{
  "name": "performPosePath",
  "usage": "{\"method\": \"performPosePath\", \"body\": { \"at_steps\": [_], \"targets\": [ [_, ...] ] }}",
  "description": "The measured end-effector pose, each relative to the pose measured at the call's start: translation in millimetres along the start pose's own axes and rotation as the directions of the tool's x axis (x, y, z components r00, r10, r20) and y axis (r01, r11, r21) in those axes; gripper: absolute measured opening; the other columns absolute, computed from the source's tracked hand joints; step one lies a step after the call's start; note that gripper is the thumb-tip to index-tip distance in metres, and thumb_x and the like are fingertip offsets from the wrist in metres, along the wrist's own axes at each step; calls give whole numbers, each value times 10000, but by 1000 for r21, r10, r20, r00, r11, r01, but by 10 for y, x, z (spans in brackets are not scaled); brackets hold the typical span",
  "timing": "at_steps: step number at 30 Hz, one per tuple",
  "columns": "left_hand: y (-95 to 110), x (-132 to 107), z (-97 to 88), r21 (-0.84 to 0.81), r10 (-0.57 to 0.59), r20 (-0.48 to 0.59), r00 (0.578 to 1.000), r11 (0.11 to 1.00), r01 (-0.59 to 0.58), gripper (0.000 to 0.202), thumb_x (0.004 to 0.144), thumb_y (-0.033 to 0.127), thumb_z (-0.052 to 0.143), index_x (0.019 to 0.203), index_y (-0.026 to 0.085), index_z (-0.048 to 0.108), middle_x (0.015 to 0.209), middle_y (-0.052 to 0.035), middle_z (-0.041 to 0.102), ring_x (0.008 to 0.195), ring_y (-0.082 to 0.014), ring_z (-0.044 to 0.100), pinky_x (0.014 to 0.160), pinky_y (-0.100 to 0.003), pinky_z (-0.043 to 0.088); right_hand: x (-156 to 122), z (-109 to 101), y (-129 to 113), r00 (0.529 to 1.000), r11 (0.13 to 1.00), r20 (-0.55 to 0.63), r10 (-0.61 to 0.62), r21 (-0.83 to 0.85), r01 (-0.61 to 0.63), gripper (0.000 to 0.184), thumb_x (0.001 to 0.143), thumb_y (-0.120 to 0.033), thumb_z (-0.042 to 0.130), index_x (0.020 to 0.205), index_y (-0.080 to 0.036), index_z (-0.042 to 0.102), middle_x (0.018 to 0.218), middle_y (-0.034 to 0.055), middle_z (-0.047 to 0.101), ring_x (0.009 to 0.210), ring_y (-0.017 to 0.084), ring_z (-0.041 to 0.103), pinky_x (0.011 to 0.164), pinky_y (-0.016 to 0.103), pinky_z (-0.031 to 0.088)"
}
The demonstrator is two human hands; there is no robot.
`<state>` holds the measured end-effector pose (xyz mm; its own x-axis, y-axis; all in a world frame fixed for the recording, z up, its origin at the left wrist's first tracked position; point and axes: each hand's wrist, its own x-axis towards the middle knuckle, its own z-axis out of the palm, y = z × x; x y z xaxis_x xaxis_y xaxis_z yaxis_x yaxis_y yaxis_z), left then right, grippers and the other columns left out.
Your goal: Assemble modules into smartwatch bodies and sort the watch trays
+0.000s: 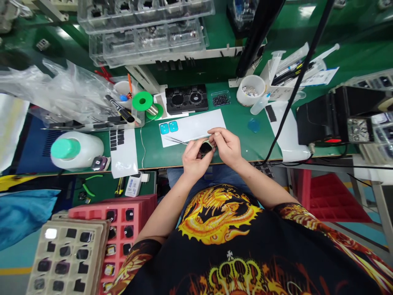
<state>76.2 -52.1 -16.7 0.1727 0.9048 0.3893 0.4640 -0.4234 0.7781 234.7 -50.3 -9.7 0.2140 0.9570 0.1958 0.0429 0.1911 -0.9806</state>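
Left hand (195, 159) curled round dark device (206, 148) | right hand (229, 148) pinched at its edge, contents unclear | I judge: edge handling; next needs steadiness

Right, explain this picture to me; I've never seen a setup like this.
No machine here: a single camera worn on the person's head looks forward and down at two bare hands. The left hand holds a small, dark-faced rounded device; the right hand is at its edge. Tweezers jut out beside the left hand. On the green workbench lies a white sheet with two blue rounded squares; beyond it is a green spool of silvery wire.
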Motion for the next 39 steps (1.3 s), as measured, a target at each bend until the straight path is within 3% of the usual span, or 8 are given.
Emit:
{"method": "performPosePath", "body": {
  "at_steps": [4,11,19,31,39],
  "targets": [
    [-6,4,30,-11,24,-6,1000,1000,-24,294,948,272,840,1239,246,806,992,-22,721,836,-175,649,795,-284,547,28,-1,20,1000,997,-14,6,-77,-7,373,1108,-577,643,1113,-249,821,871,15,777,739,171,717,715,309,601],
    [-13,4,80,-41,21,-15,1000,999,-21,235,956,271,820,1190,251,802,966,-16,694,871,-186,659,807,-285,526,78,-7,71,999,995,-27,26,-92,-28,263,1057,-425,636,1065,-241,824,818,1,755,724,168,698,676,295,559],
    [-48,24,96,-34,53,-3,999,998,-53,199,949,274,826,1145,244,804,902,-4,658,791,-177,621,773,-285,498,108,-7,82,1000,996,-24,6,-84,-8,228,950,-400,663,991,-226,805,720,-20,693,637,156,615,634,295,504],
    [-80,17,123,-15,93,-31,995,995,-94,173,951,297,803,1113,245,772,941,-22,700,873,-211,673,812,-317,509,128,-1,91,997,987,-26,-70,-144,65,215,924,-361,648,965,-216,802,724,-19,692,629,156,615,642,306,500],
    [-74,31,125,1,99,-59,993,995,-100,135,959,330,810,1035,242,742,917,-22,703,875,-212,670,827,-314,516,108,16,68,998,999,-64,-2,-47,-1,192,919,-361,641,983,-226,762,721,-31,718,551,135,620,565,279,525]
  ]
}}
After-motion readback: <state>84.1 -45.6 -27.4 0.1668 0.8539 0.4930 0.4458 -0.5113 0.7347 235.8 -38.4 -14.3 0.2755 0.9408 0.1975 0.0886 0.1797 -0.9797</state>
